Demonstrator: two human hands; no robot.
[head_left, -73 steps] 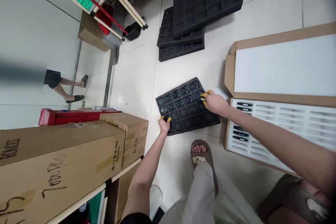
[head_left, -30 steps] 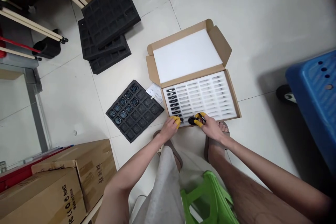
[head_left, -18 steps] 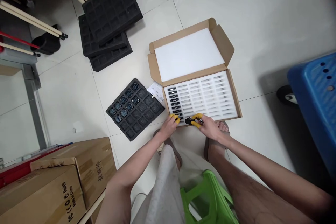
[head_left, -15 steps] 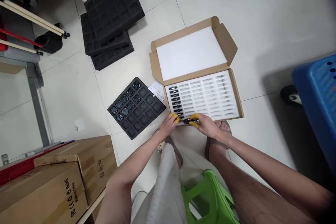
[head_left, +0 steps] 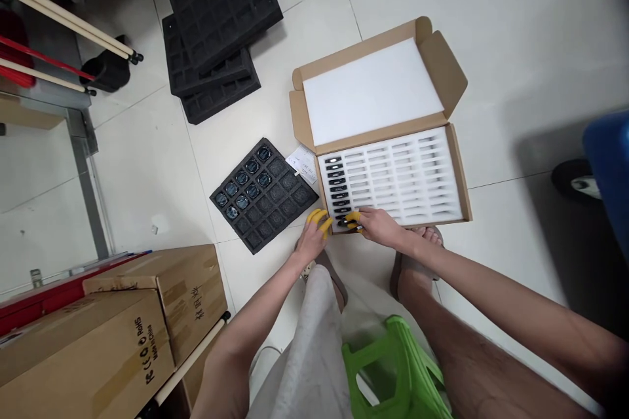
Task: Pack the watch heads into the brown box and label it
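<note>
My right hand [head_left: 376,225], with yellow finger covers, pinches a small black disc-like piece [head_left: 345,223] at the front left slot of the white foam insert [head_left: 386,177]. The insert fills an open cardboard box [head_left: 460,173]. Similar black pieces [head_left: 337,188] stand on edge in its leftmost column; the other columns show bare slots. Beside the box's front left corner is my left hand [head_left: 312,236], its yellow-covered fingers curved and apart, holding nothing I can see. A black foam tray [head_left: 275,213] to the left bears several round, glossy dark pieces [head_left: 252,191].
Black foam trays [head_left: 228,6] are stacked at the upper left. A handwritten paper [head_left: 305,160] lies between tray and box. Large cartons [head_left: 122,321] stand lower left, a green stool [head_left: 405,373] below me, and a blue wheeled container [head_left: 609,163] at right.
My right hand has moved left with the black piece, bringing it to the front slot of the left column. My left hand has drawn back from that column to the box's corner.
</note>
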